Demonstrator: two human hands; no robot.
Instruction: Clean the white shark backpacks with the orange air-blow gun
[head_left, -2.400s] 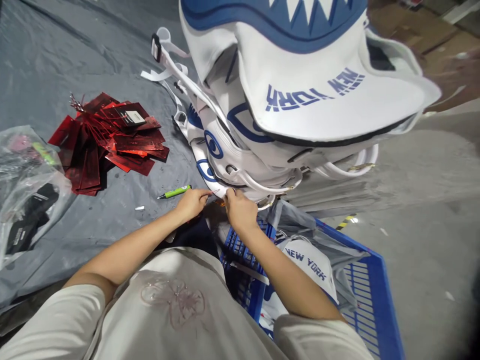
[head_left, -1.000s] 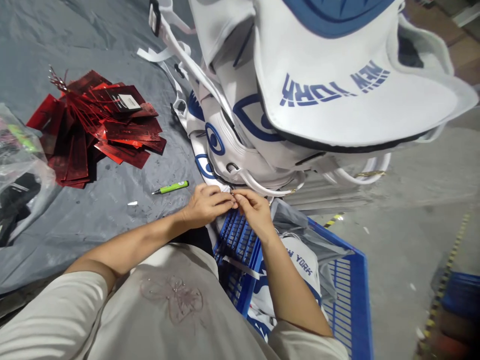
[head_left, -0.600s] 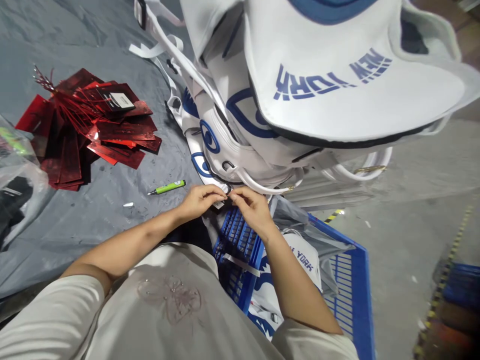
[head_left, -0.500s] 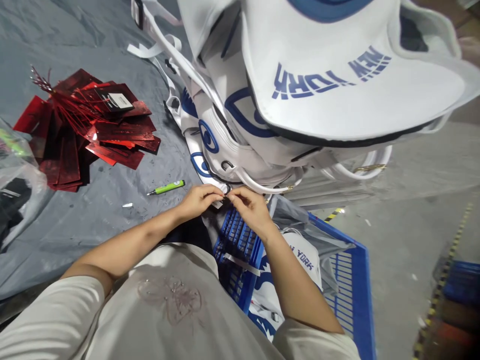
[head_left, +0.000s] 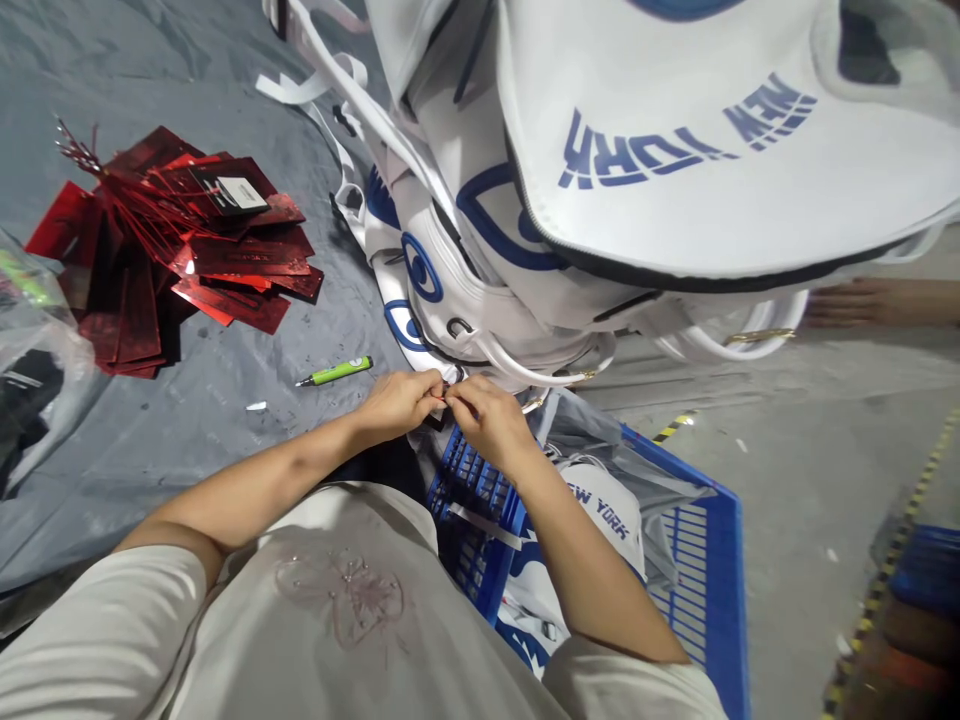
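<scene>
Change noted: my left hand (head_left: 397, 402) now sits more curled than half a second ago, and a thin red cord (head_left: 443, 399) shows between my fingertips. The pale label below the fingers no longer shows; only a small dark flat tag (head_left: 435, 419) peeks out. Both grips are pinched closed on the cord, my right hand (head_left: 491, 418) meeting the left from 3 o'clock. My judgement: the cord is under control from both sides, mid-fastening or threading; I cannot tell which.

The cord lies at the near edge of stacked white fabric backpacks with blue eye motifs (head_left: 675, 215), which spread from 12 to 2 o'clock. Glossy red rectangular tags (head_left: 247, 258): 10 o'clock, on the grey sheet-covered table (head_left: 202, 445). Also new: a co-worker's hand (head_left: 847, 303), near 3 o'clock.
</scene>
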